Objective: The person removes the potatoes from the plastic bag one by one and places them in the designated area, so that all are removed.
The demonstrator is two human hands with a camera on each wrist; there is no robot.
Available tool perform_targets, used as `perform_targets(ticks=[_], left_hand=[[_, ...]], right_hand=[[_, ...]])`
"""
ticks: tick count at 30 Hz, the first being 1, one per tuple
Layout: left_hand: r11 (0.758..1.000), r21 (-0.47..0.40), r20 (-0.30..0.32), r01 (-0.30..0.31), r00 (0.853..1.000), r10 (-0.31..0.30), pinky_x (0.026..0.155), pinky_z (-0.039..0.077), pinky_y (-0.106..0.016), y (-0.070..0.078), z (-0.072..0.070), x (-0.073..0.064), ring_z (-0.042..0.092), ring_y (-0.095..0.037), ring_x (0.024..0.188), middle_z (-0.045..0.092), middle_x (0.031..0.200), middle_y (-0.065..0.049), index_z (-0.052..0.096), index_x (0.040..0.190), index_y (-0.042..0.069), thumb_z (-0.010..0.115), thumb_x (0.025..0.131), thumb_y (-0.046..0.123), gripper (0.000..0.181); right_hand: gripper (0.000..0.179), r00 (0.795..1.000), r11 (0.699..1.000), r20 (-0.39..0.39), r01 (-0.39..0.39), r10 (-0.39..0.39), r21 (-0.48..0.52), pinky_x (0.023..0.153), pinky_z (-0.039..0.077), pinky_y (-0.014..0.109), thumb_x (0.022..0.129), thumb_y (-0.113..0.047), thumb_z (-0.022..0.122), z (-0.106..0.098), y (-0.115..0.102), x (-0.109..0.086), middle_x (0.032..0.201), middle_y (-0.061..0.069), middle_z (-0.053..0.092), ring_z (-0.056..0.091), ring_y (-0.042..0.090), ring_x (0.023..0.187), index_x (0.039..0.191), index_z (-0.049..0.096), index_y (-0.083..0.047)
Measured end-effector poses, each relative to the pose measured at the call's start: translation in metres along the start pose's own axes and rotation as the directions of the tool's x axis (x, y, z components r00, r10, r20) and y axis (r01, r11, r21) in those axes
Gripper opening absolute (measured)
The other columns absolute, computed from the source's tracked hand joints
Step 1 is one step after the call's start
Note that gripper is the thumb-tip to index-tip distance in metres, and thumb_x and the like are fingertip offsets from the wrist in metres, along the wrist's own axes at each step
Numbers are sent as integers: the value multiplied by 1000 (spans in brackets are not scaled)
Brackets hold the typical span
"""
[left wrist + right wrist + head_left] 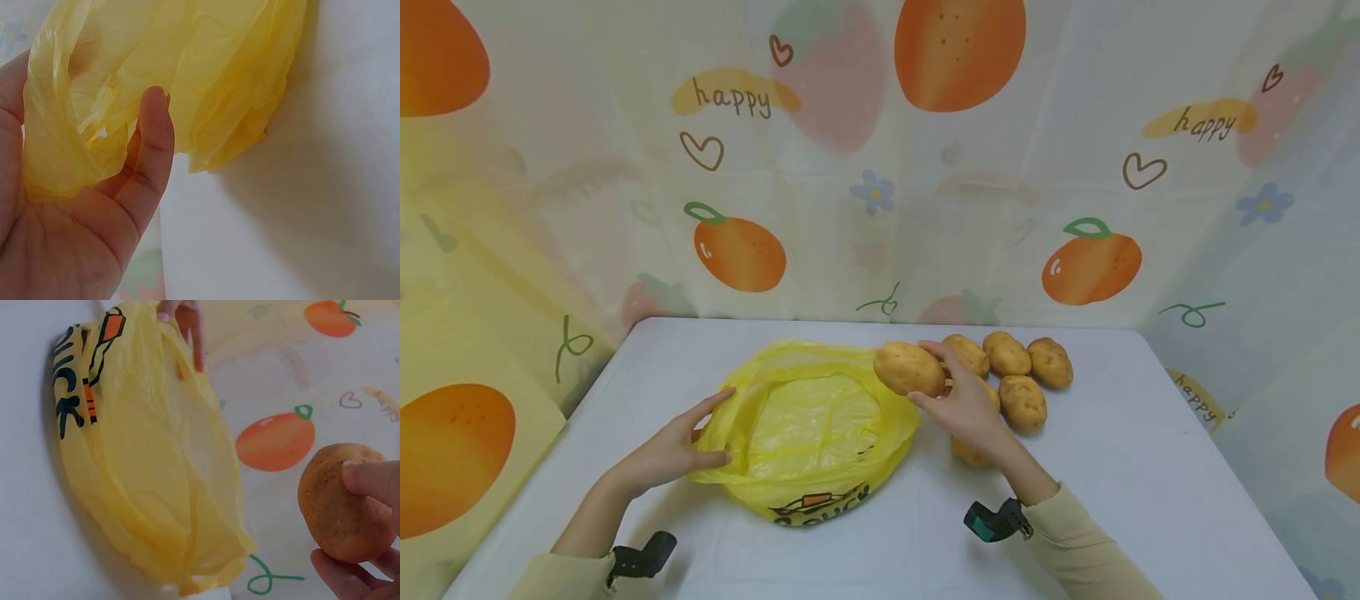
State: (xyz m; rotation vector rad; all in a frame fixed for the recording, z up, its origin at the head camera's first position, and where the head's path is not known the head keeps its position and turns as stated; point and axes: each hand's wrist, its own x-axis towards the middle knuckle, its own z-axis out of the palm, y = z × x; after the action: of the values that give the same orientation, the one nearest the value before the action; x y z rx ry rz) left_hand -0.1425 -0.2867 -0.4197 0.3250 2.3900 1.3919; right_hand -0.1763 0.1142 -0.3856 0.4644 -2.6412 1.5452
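A yellow plastic bag (820,429) stands on the table with its wide mouth facing up and dark print low on its front. At its left side my left hand (662,454) holds the rim, thumb and fingers spread along it; in the left wrist view a fold of the bag (69,169) lies between them. My right hand (966,404) grips a potato (908,369) between thumb and fingers, raised beside the bag's right rim. The right wrist view shows this potato (344,503) apart from the bag.
Several potatoes (1023,404) lie grouped on the white table (1120,500) right of the bag, some partly hidden behind my right hand. A fruit-printed cloth (925,233) hangs behind the table's back edge. Dark devices (996,521) are strapped to both wrists.
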Motion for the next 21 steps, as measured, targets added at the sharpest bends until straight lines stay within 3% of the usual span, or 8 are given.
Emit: perform_targets(ticks=[10, 21], left_hand=[[1000, -6, 2, -5, 1000, 5, 75, 49, -26, 1, 0, -1, 31, -47, 128, 2, 154, -16, 15, 148, 20, 72, 79, 17, 90], [999, 42, -23, 15, 1000, -14, 77, 47, -26, 3, 1, -1, 32, -47, 127, 5, 153, -18, 16, 148, 20, 72, 79, 19, 90]], right_hand=[[66, 998, 998, -53, -18, 21, 65, 79, 48, 32, 78, -9, 73, -21, 13, -24, 137, 2, 42, 51, 27, 110, 134, 41, -20], [66, 988, 994, -116, -97, 101, 41, 92, 42, 43, 79, -19, 73, -44, 32, -55, 138, 3, 38, 50, 27, 115, 135, 39, -24]])
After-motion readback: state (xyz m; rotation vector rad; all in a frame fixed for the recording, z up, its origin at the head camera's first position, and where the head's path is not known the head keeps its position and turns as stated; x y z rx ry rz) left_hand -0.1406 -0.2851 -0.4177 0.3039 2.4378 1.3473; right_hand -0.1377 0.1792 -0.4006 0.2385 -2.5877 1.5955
